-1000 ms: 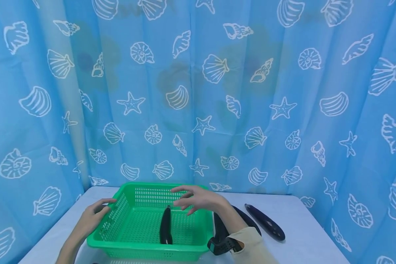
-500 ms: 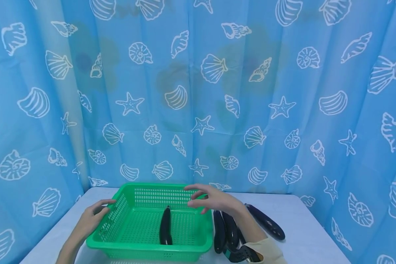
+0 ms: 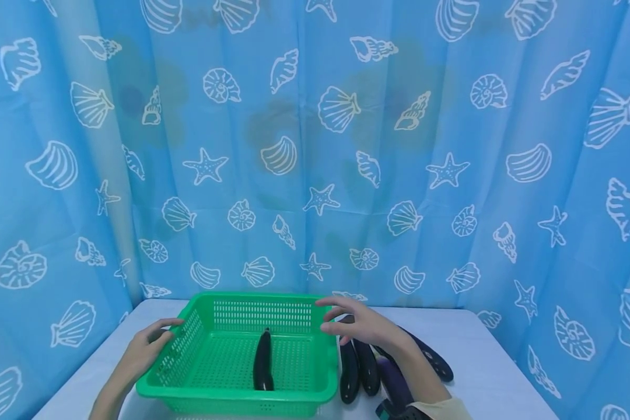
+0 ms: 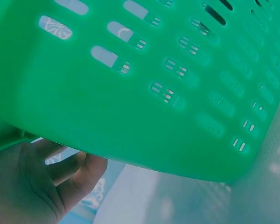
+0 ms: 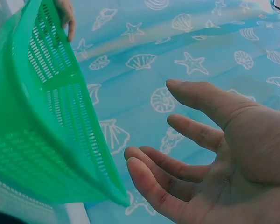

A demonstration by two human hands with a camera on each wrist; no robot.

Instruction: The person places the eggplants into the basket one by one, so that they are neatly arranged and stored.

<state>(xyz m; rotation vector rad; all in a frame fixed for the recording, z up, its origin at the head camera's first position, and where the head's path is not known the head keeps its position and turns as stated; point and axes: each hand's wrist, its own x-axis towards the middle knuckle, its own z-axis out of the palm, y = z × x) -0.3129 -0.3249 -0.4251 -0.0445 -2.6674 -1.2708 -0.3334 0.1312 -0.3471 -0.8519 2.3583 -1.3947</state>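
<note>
A green plastic basket (image 3: 236,394) with slotted walls stands on the table. One dark eggplant (image 3: 263,361) lies lengthwise inside it. My left hand (image 3: 146,348) holds the basket's left rim with bent fingers; part of its grip is hidden behind the rim in the left wrist view. My right hand (image 3: 362,324) hovers by the basket's right rim, fingers spread and loosely bent, with nothing in it. Below and beside that hand lie more eggplants (image 3: 349,373), some partly covered by the hand and forearm.
The white-covered table (image 3: 483,373) extends to the right of the eggplants. A blue curtain (image 3: 304,175) with white shell prints hangs behind and at both sides. Another eggplant (image 3: 438,363) lies farthest right, partly behind the right forearm.
My right hand has moved right, from above the basket's inside to over its right rim and the eggplants beside it. The left hand and the eggplant inside have stayed in place.
</note>
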